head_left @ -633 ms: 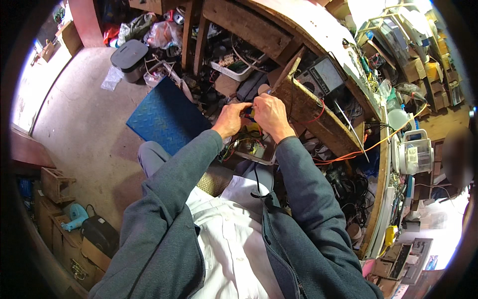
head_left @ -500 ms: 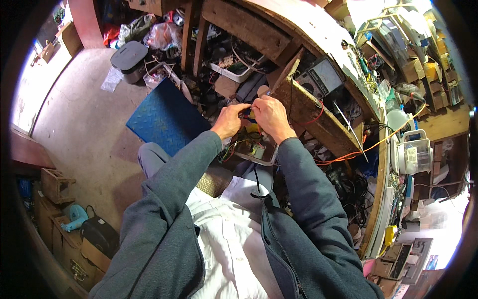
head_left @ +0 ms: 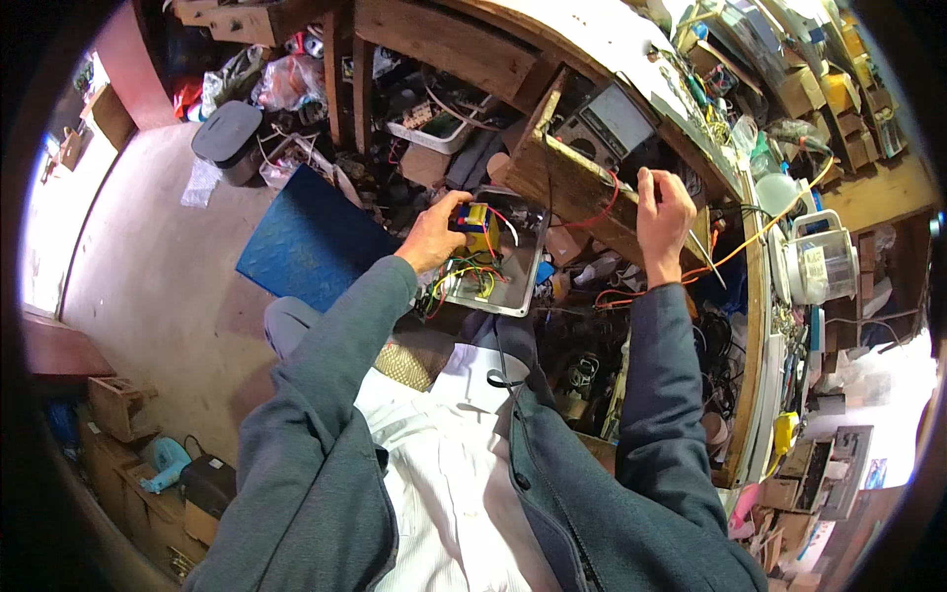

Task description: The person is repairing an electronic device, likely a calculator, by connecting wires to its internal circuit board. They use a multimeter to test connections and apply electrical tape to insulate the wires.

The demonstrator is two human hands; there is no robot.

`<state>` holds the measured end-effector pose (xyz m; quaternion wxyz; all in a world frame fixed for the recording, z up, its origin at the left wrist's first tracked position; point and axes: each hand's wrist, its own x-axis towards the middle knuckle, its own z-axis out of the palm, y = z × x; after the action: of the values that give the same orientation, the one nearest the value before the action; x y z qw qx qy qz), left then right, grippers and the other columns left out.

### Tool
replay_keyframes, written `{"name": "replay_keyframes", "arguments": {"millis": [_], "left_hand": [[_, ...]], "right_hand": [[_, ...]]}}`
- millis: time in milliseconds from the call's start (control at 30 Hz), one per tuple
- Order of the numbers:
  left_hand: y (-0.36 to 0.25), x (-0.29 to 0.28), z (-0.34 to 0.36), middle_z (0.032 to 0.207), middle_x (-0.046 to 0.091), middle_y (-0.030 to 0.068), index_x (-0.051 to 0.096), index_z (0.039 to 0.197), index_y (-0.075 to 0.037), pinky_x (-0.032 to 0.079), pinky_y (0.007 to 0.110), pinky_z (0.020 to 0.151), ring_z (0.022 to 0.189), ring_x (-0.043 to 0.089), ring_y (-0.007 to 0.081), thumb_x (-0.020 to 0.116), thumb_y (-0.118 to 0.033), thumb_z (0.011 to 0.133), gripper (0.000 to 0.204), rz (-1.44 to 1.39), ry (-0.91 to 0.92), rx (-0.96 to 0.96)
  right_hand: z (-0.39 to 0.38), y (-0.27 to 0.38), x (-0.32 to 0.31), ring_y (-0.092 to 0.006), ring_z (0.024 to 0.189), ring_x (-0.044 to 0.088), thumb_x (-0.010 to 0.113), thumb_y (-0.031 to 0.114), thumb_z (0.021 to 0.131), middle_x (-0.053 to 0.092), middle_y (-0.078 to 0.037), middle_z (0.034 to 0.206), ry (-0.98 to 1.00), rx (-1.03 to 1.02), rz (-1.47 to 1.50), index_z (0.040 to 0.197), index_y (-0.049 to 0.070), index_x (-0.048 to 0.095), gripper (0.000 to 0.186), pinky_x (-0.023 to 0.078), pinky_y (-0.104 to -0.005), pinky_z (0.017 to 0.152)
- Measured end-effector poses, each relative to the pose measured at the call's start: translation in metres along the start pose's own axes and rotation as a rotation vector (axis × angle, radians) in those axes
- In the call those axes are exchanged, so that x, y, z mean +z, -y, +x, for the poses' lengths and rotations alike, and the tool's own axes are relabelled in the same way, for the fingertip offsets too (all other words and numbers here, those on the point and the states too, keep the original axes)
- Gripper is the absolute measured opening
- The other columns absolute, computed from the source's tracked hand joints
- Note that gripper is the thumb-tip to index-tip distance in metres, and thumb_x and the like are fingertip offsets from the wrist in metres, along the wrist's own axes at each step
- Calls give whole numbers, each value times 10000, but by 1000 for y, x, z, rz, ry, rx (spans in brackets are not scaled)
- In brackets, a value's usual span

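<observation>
In front of me, a shallow grey case (head_left: 514, 309) with a pale rim lies above my lap. Inside it are a yellow-and-blue block (head_left: 479, 229) and loose red, green, yellow and white wires (head_left: 483, 281). My left hand (head_left: 434, 237) is at the block's left side, with thumb and fingers bent round its edge. Off to the right, my right hand (head_left: 665, 219) is raised beside the wooden box on the bench. Its fingers are drawn together, and whatever may be between them is too small to see. A red lead (head_left: 614, 200) loops just left of that hand.
A blue textured panel (head_left: 311, 237) leans left of the case. An analog meter (head_left: 604, 126) sits in the wooden box (head_left: 582, 181). Orange cable (head_left: 735, 259) runs along the cluttered bench. A dark lidded bin (head_left: 229, 141) stands on the floor at the far left.
My right hand has left the case and moved right, up beside the wooden box. My left hand has shifted slightly left, staying at the block. The case interior now shows more fully.
</observation>
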<state>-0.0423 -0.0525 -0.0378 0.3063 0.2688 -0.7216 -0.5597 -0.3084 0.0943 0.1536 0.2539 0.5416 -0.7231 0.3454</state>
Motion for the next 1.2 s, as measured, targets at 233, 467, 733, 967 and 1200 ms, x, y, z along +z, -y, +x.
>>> {"name": "replay_keyframes", "arguments": {"millis": [233, 467, 733, 967, 1200], "left_hand": [[-24, 3, 9, 1252, 656, 127, 522, 1328, 13, 477, 321, 1037, 1176, 618, 180, 682, 106, 745, 612, -133, 145, 2], [-35, 5, 20, 1222, 688, 162, 545, 1300, 38, 464, 329, 1060, 1171, 645, 215, 675, 102, 750, 569, 41, 142, 56], [-30, 10, 33, 1207, 689, 124, 563, 1300, 29, 473, 319, 1043, 1112, 644, 183, 672, 99, 751, 565, 20, 189, 109], [-32, 16, 37, 1226, 683, 110, 572, 1326, 16, 499, 312, 1003, 1113, 643, 166, 687, 90, 763, 579, -83, 211, 62], [-29, 12, 49, 1210, 663, 158, 589, 1324, -22, 512, 373, 974, 1082, 656, 299, 687, 65, 773, 567, 129, 212, 238]], "right_hand": [[11, -45, 12, -309, 687, 670, 687, 325, 929, 683, -160, 756, 302, 107, -17, 865, 22, 725, 312, 500, -386, 645], [8, -36, 12, -292, 663, 682, 698, 384, 912, 696, -135, 722, 300, 205, -17, 860, 47, 747, 344, 503, -375, 627], [6, -32, 13, -253, 675, 704, 713, 432, 884, 727, -86, 736, 280, 257, -26, 875, 98, 773, 340, 514, -364, 619], [6, -30, 12, -265, 686, 706, 698, 446, 887, 732, -86, 747, 282, 258, -49, 874, 98, 775, 357, 516, -377, 617], [6, -32, 14, -287, 702, 706, 684, 466, 888, 732, -97, 762, 317, 263, -93, 868, 105, 775, 373, 522, -394, 627]]}}
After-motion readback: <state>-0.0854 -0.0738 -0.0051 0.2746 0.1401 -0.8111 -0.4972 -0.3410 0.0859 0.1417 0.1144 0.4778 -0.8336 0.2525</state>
